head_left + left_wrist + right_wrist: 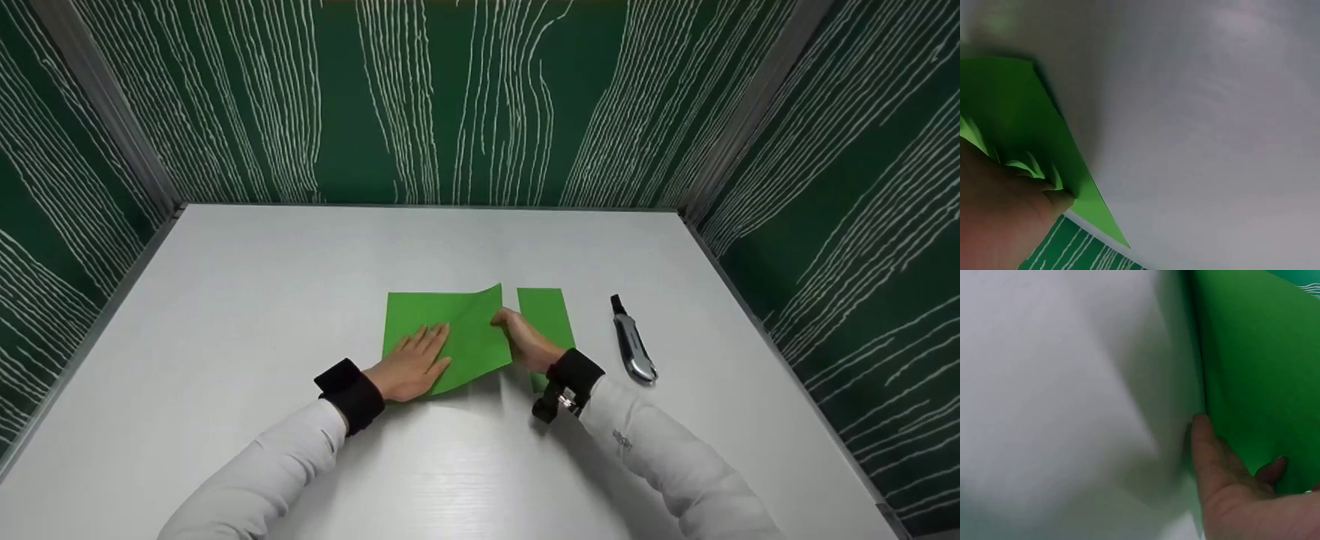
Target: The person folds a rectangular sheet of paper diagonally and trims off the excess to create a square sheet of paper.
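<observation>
A sheet of green paper [469, 341] lies on the white table, its right side lifted and bowed upward. My left hand [411, 365] rests flat on the sheet's left part, fingers spread. At the right edge, my right hand [529, 343] pinches the raised paper. The right wrist view shows that hand [1230, 478] at the edge of the green paper [1264, 371]. In the left wrist view the left hand [1005, 208] lies over the sheet [1061, 140]. A narrower green strip [545, 311] lies just right of the sheet, partly hidden by the right hand and wrist.
A grey utility knife [634, 341] lies on the table [262, 262], right of the strip. Dark green panels with white wavy lines [480, 105] stand at the back and both sides. Each wrist wears a black band [350, 394].
</observation>
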Demonstrator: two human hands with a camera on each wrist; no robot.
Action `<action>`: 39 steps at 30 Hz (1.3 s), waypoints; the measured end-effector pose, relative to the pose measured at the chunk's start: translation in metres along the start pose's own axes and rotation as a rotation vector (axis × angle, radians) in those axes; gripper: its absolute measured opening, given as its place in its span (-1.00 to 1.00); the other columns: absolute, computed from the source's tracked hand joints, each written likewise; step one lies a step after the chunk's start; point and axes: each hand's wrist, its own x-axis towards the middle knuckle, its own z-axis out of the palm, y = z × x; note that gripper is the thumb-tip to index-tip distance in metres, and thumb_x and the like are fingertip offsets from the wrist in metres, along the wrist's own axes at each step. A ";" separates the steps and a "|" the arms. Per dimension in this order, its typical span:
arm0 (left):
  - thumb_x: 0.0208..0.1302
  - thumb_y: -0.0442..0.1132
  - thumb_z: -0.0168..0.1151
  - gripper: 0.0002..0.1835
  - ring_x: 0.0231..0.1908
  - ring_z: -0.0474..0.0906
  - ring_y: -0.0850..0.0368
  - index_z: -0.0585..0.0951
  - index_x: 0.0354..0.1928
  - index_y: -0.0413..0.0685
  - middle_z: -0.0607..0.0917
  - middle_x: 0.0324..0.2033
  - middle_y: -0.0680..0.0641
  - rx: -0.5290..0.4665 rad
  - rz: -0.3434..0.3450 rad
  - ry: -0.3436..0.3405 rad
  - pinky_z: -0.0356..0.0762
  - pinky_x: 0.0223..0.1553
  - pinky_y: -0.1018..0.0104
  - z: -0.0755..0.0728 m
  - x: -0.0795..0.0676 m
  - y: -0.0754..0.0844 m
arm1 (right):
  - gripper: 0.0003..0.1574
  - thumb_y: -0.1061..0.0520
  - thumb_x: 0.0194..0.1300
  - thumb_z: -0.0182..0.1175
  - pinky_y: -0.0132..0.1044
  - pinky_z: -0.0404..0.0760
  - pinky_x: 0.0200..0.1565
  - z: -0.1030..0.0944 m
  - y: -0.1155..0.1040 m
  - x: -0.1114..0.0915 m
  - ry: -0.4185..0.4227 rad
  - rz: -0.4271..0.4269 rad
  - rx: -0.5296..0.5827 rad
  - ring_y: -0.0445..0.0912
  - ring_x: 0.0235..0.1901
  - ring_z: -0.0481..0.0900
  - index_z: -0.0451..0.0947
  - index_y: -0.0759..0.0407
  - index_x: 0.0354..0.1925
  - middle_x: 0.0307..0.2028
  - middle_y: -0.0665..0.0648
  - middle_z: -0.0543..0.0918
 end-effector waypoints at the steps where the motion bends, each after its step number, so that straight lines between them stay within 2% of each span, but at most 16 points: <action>1: 0.69 0.00 -0.38 -0.32 0.65 -0.21 -0.29 -0.14 0.64 -0.22 -0.07 0.65 -0.26 0.006 0.001 0.001 -0.17 0.65 -0.22 0.000 0.001 0.000 | -0.63 0.13 0.40 -0.19 0.12 -0.45 0.64 -0.002 -0.001 -0.001 -0.002 0.009 -0.004 0.23 0.64 -0.54 0.16 0.28 0.10 0.63 0.34 -0.55; 3: 0.70 0.00 -0.38 -0.32 0.65 -0.23 -0.29 -0.13 0.64 -0.21 -0.08 0.65 -0.27 0.016 -0.002 -0.009 -0.18 0.65 -0.22 0.000 0.002 -0.001 | -0.50 0.15 0.40 -0.18 0.12 -0.42 0.65 -0.006 -0.003 -0.002 -0.022 0.016 -0.014 0.24 0.64 -0.51 0.07 0.34 0.22 0.62 0.36 -0.52; 5: 0.70 -0.01 -0.37 -0.32 0.66 -0.25 -0.28 -0.11 0.64 -0.22 -0.09 0.65 -0.27 0.021 -0.001 -0.020 -0.19 0.65 -0.22 0.000 0.003 -0.001 | -0.52 0.16 0.42 -0.15 0.03 0.05 0.64 -0.011 -0.004 -0.004 -0.021 0.013 -0.041 0.20 0.59 0.03 0.10 0.31 0.22 0.56 0.42 -0.04; 6: 0.70 0.00 -0.37 -0.33 0.66 -0.25 -0.28 -0.10 0.64 -0.23 -0.09 0.65 -0.27 0.027 -0.001 -0.024 -0.19 0.65 -0.22 0.000 0.003 -0.001 | -0.55 0.16 0.43 -0.15 -0.06 0.32 0.53 -0.014 -0.005 -0.005 -0.025 0.009 -0.061 0.13 0.43 0.32 0.13 0.29 0.21 0.41 0.37 0.23; 7: 0.70 0.00 -0.36 -0.32 0.66 -0.26 -0.28 -0.09 0.64 -0.23 -0.09 0.65 -0.28 0.033 -0.001 -0.027 -0.19 0.65 -0.21 0.001 0.003 -0.002 | -0.62 0.17 0.45 -0.15 -0.17 0.51 0.36 -0.016 -0.006 -0.006 -0.025 0.002 -0.076 0.04 0.20 0.51 0.17 0.26 0.17 0.20 0.29 0.40; 8: 0.69 0.00 -0.35 -0.32 0.66 -0.26 -0.27 -0.08 0.63 -0.24 -0.10 0.65 -0.28 0.041 0.000 -0.029 -0.19 0.65 -0.21 0.002 0.003 -0.002 | -0.71 0.18 0.47 -0.16 -0.28 0.59 0.17 -0.019 -0.008 -0.006 -0.021 -0.002 -0.083 -0.06 -0.01 0.54 0.17 0.23 0.11 0.05 0.19 0.41; 10: 0.69 0.00 -0.33 -0.32 0.66 -0.25 -0.27 -0.06 0.63 -0.25 -0.09 0.65 -0.27 0.060 0.002 -0.024 -0.19 0.65 -0.20 0.003 0.003 -0.003 | -0.73 0.17 0.51 -0.14 -0.44 0.55 -0.17 -0.022 -0.010 -0.007 0.017 -0.009 -0.109 -0.21 -0.28 0.43 0.21 0.21 0.10 -0.10 0.07 0.41; 13: 0.68 0.00 -0.29 -0.31 0.66 -0.23 -0.27 -0.05 0.63 -0.26 -0.08 0.65 -0.27 0.084 0.001 -0.010 -0.18 0.65 -0.19 0.004 0.002 -0.002 | -0.56 0.14 0.53 -0.10 -0.40 0.54 -0.09 -0.024 -0.013 -0.009 0.098 -0.064 -0.191 -0.16 -0.18 0.44 0.19 0.32 0.25 0.11 0.22 0.43; 15: 0.67 -0.01 -0.25 -0.31 0.65 -0.20 -0.28 -0.02 0.62 -0.28 -0.05 0.64 -0.29 0.087 0.001 0.005 -0.17 0.65 -0.20 0.004 0.001 -0.001 | -0.52 0.15 0.51 -0.06 -0.30 0.56 -0.04 -0.023 -0.012 -0.009 0.148 -0.149 -0.299 -0.07 -0.10 0.46 0.19 0.36 0.27 0.26 0.33 0.36; 19: 0.65 -0.02 -0.18 -0.29 0.65 -0.16 -0.30 0.00 0.61 -0.32 -0.02 0.64 -0.31 0.096 0.003 0.025 -0.14 0.64 -0.21 0.005 0.000 0.002 | -0.54 0.26 0.42 0.06 0.08 0.51 0.32 -0.019 -0.006 -0.009 0.197 -0.401 -0.627 0.25 0.25 0.46 0.27 0.38 0.22 0.40 0.49 0.26; 21: 0.65 -0.02 -0.18 -0.29 0.65 -0.16 -0.31 0.00 0.61 -0.32 -0.02 0.64 -0.31 0.104 0.004 0.030 -0.14 0.64 -0.21 0.006 0.000 0.002 | -0.42 0.26 0.39 0.15 0.27 0.33 0.46 -0.018 -0.003 -0.009 0.188 -0.495 -0.857 0.37 0.45 0.27 0.28 0.40 0.31 0.51 0.50 0.15; 23: 0.65 -0.01 -0.18 -0.28 0.65 -0.16 -0.30 0.00 0.61 -0.31 -0.03 0.64 -0.30 0.106 0.003 0.031 -0.14 0.64 -0.20 0.006 0.000 0.003 | -0.26 0.19 0.40 0.22 0.34 0.14 0.53 -0.015 -0.001 -0.010 0.151 -0.544 -1.088 0.38 0.56 0.09 0.24 0.41 0.43 0.59 0.45 0.06; 25: 0.65 -0.01 -0.18 -0.28 0.65 -0.17 -0.29 -0.01 0.61 -0.31 -0.04 0.64 -0.29 0.104 0.002 0.031 -0.15 0.65 -0.21 0.007 0.000 0.003 | -0.13 0.06 0.43 0.24 0.34 0.06 0.56 -0.013 0.001 -0.009 0.087 -0.550 -1.290 0.35 0.60 0.01 0.16 0.37 0.52 0.62 0.39 0.02; 28: 0.66 0.01 -0.19 -0.27 0.65 -0.19 -0.28 -0.03 0.62 -0.29 -0.07 0.65 -0.27 0.110 -0.003 0.021 -0.17 0.65 -0.20 0.006 0.000 0.003 | -0.03 -0.08 0.47 0.21 0.31 -0.05 0.60 -0.009 0.003 -0.007 -0.017 -0.526 -1.444 0.29 0.64 -0.08 0.08 0.32 0.58 0.64 0.33 0.01; 32: 0.66 0.02 -0.22 -0.28 0.66 -0.20 -0.26 -0.04 0.63 -0.27 -0.08 0.65 -0.26 0.118 -0.006 0.003 -0.17 0.65 -0.18 0.006 0.000 0.003 | 0.00 -0.19 0.50 0.15 0.25 -0.06 0.62 -0.005 0.004 -0.003 -0.101 -0.455 -1.491 0.24 0.66 -0.11 0.02 0.26 0.61 0.65 0.30 -0.01; 39: 0.66 0.00 -0.20 -0.28 0.66 -0.19 -0.26 -0.04 0.62 -0.28 -0.06 0.65 -0.26 0.117 -0.009 -0.009 -0.17 0.66 -0.16 0.001 -0.003 0.006 | 0.01 -0.27 0.53 0.06 0.22 -0.02 0.62 -0.005 0.003 0.002 -0.150 -0.341 -1.472 0.22 0.65 -0.06 -0.03 0.22 0.63 0.65 0.29 -0.03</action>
